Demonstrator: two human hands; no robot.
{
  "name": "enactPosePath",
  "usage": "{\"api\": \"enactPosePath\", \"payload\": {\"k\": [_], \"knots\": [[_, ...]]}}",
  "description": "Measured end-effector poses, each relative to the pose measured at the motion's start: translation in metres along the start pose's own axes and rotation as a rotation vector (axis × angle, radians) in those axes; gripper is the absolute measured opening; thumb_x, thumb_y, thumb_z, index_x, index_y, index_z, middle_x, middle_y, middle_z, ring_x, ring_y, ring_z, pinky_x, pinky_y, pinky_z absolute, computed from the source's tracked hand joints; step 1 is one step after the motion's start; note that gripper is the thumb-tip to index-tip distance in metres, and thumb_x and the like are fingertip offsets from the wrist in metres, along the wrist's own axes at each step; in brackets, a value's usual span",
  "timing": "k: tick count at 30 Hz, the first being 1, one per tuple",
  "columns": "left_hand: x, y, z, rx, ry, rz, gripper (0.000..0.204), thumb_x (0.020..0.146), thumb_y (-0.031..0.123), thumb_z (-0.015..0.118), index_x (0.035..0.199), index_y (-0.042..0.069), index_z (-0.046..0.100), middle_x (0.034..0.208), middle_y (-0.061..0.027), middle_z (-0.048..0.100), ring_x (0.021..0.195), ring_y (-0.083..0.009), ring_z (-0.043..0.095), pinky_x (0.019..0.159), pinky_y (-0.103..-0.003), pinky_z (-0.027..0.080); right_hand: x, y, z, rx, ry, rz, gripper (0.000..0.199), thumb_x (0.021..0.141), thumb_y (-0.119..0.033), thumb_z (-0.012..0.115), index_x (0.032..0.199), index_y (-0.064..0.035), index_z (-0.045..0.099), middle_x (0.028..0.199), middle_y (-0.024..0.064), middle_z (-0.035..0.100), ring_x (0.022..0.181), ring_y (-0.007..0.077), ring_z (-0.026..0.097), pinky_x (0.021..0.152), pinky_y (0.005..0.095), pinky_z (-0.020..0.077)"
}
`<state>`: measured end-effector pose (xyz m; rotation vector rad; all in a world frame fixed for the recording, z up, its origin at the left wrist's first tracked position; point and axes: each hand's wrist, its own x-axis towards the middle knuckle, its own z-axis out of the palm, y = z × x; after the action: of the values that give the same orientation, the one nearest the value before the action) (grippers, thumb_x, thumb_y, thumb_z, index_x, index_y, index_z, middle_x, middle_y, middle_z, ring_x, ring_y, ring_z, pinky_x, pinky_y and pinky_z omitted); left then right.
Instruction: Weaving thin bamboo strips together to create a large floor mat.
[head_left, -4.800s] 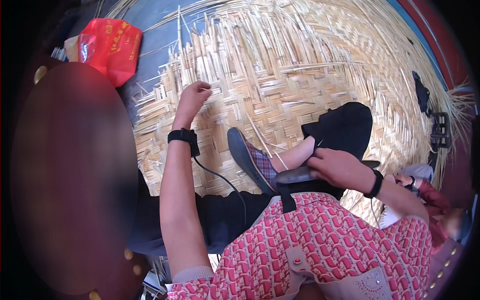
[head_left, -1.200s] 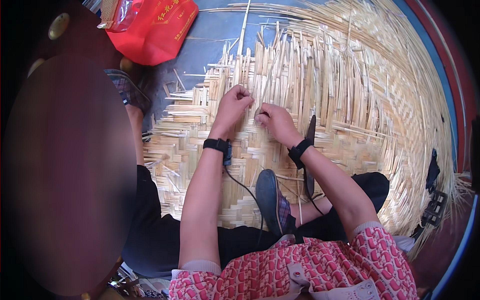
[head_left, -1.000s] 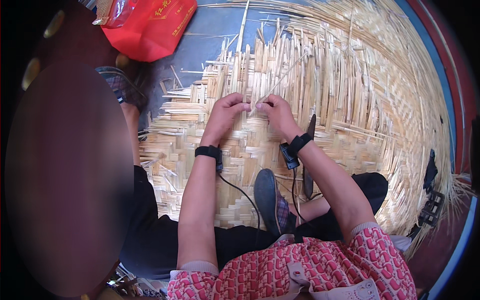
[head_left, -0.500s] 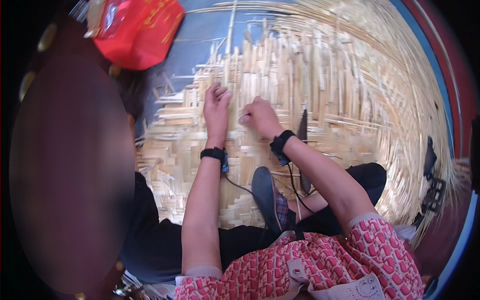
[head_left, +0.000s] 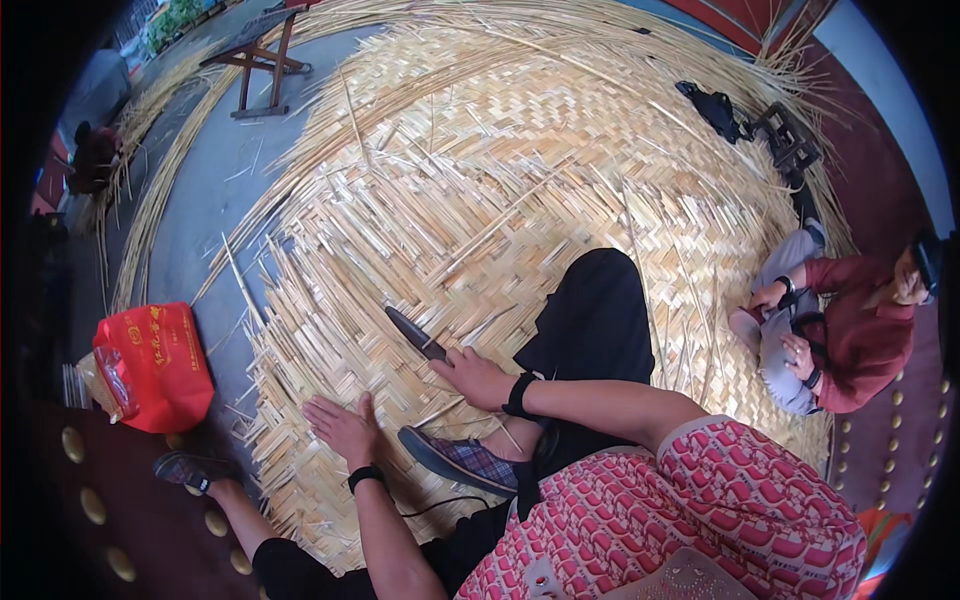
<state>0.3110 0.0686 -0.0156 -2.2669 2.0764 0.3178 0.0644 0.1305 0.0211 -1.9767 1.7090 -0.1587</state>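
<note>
Beneath me spreads a large woven mat [head_left: 560,225] of pale, flat plant strips, with loose strip ends along its left side. My left hand [head_left: 345,428] lies flat on the mat near its left edge, fingers stretched out and thumb apart, holding nothing. A dark, pointed knife [head_left: 412,330] rests low over the strips just ahead of my right hand [head_left: 472,377]. The fingers of that hand are closed round its near end, so the handle is hidden. My shoe [head_left: 455,458] and bent knee are close by on the mat.
A red bag [head_left: 155,365] stands on the floor at left. A folding stool [head_left: 265,65] is at far left. Long loose strips [head_left: 165,225] curve along the mat's border. Another person [head_left: 840,320] sits at right, near a dark bag [head_left: 712,108] and a small black frame [head_left: 785,140].
The view has swung round and shows more of the mat. My hands have moved apart; the right one has taken hold of the knife that lay beside it, and the left has flattened out.
</note>
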Motion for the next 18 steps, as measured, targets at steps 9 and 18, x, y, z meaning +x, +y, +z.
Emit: {"api": "enactPosePath", "payload": {"k": [9, 18], "knots": [[0.029, -0.019, -0.099, -0.046, -0.671, 0.148, 0.076, 0.08, 0.046, 0.067, 0.129, -0.007, 0.043, 0.124, -0.0291, 0.048, 0.122, -0.0349, 0.043, 0.103, -0.043, 0.036, 0.0, 0.003, -0.01, 0.217, 0.112, -0.059, 0.048, 0.08, -0.001, 0.052, 0.127, -0.0083, 0.045, 0.131, 0.02, 0.032, 0.12, 0.0384, 0.038, 0.09, 0.0514, 0.042], [0.064, 0.202, -0.323, -1.014, -0.112, 0.581, 0.048, 0.095, 0.036, 0.054, 0.129, 0.003, 0.052, 0.115, -0.0103, 0.063, 0.106, -0.0169, 0.059, 0.085, -0.028, 0.046, -0.091, 0.015, -0.143, 0.342, 0.013, -0.315, 0.045, 0.075, 0.0, 0.056, 0.119, 0.0048, 0.045, 0.094, 0.0203, 0.055, 0.093, 0.035, 0.055, 0.08, 0.0424, 0.0451]]}}
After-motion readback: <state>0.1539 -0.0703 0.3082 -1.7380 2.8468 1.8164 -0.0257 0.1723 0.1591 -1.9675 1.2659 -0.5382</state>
